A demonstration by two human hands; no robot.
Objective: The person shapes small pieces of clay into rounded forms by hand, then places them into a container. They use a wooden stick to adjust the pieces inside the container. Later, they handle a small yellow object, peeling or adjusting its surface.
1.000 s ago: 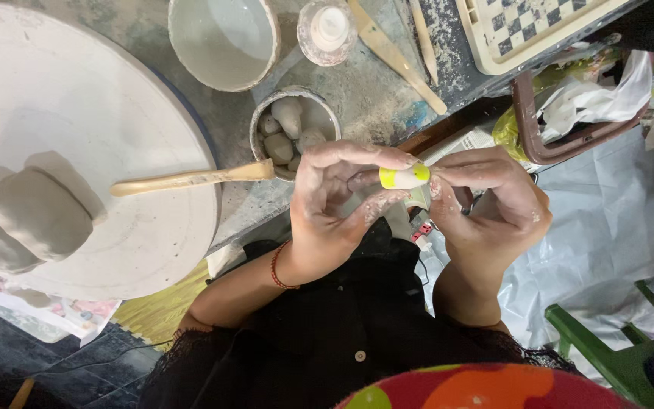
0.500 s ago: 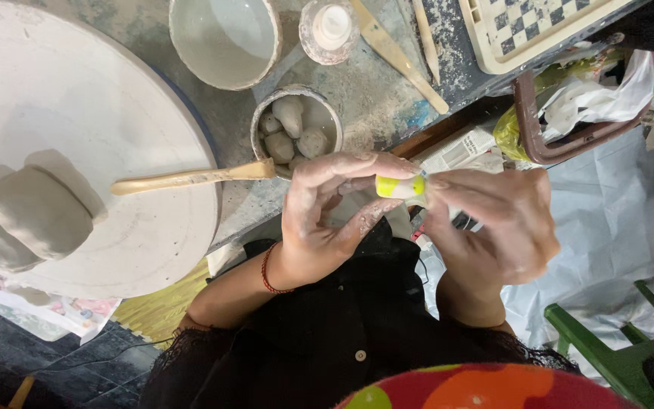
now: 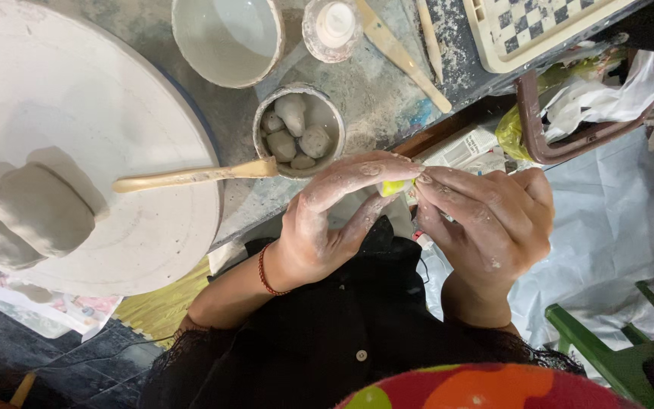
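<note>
White printed carton, perhaps a box [image 3: 469, 148], just beyond the hands; yellow plastic bag [image 3: 515, 133] beside it.

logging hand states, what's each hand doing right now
Left hand: closed, pinching the small yellow piece at the fingertips.
Right hand: closed, fingertips on the same yellow piece.

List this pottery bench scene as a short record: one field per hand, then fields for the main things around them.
Left hand: clay-smeared, pinching a small yellow piece
Right hand: fingertips on the same yellow piece
Small tub: holds grey clay lumps
Wooden tool: lying from the tub's rim onto the round white board
Clay block: on the board's left part
Large bowl: at the top, inside pale and bare
</note>
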